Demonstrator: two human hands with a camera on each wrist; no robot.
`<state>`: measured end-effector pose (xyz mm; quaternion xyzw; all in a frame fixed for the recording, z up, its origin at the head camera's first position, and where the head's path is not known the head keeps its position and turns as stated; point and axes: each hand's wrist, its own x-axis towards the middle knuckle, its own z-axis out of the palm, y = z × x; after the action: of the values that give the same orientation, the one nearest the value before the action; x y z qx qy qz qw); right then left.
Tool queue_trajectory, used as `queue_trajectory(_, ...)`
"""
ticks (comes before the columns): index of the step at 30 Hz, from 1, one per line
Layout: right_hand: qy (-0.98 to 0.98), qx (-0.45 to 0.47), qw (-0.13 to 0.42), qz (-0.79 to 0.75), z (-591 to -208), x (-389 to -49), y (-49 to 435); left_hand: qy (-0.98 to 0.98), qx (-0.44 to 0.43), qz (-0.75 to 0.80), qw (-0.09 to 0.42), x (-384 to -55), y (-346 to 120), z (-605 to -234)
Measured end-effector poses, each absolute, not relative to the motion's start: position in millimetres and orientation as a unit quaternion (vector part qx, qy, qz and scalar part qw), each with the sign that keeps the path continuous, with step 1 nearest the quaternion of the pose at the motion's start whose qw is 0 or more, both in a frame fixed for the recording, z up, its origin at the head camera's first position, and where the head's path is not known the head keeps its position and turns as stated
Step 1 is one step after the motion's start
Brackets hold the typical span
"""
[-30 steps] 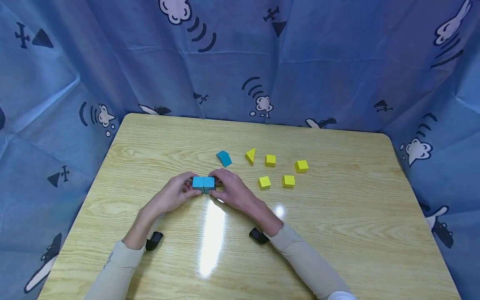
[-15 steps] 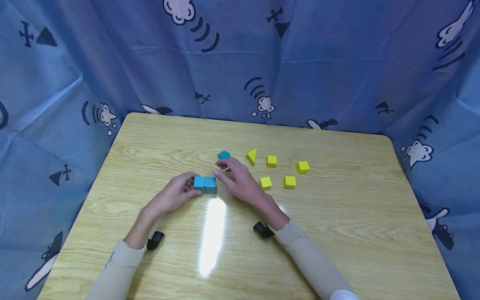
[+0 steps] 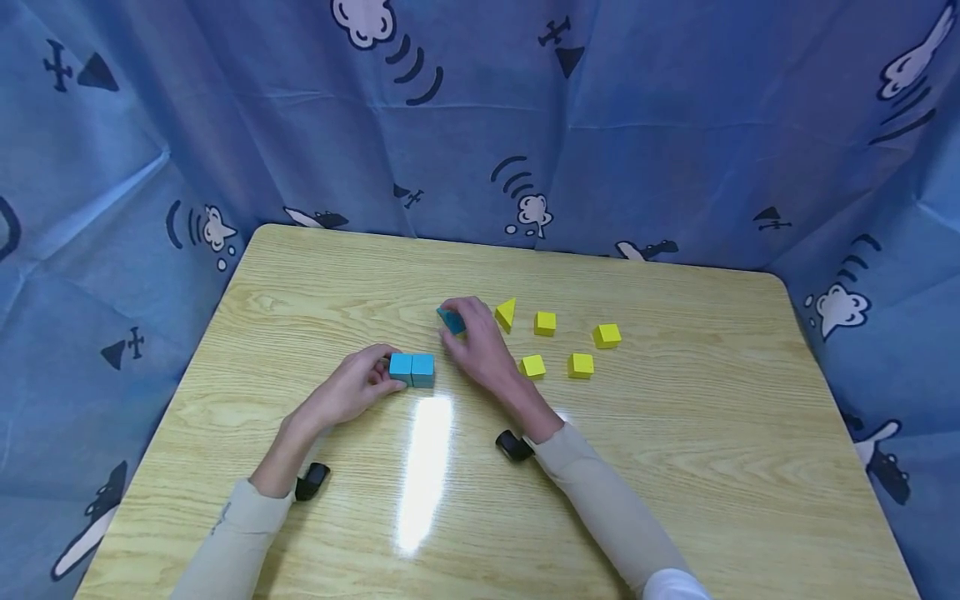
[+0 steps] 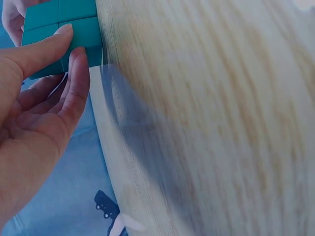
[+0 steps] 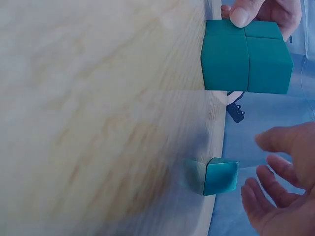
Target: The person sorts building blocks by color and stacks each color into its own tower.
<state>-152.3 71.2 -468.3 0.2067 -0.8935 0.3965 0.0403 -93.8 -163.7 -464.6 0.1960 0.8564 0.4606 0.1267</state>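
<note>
Stacked blue cubes (image 3: pixel 412 367) — two atop two, on the tabletop (image 3: pixel 675 467). Left hand (image 3: pixel 352 387): I have it pinching the stack's left end, presumably to steady it. Blue prism (image 3: pixel 452 322): on the tabletop, just beyond the stack. Right hand (image 3: pixel 478 343): thumb and fingers parted about the prism — no grip that I can see. One yellow triangular prism (image 3: pixel 506 315), four yellow cubes (image 3: pixel 545 323): loose to the right, apparently set aside within reach. Behind: blue printed curtain (image 3: pixel 637 167).
</note>
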Motion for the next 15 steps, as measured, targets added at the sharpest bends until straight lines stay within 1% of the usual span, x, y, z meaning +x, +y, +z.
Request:
queue_trajectory(5, -0.909, 0.176, 0.037, 0.376, -469.6, -158.0, 68.2, 0.856, 0.196, 0.46, 0.126, -93.8, -163.2, -464.6)
queue_trajectory(15, -0.924, 0.141, 0.002, 0.356, -476.9, -166.7, 65.8, 0.859, 0.199, 0.455, 0.124, -94.1, -163.5, -466.5)
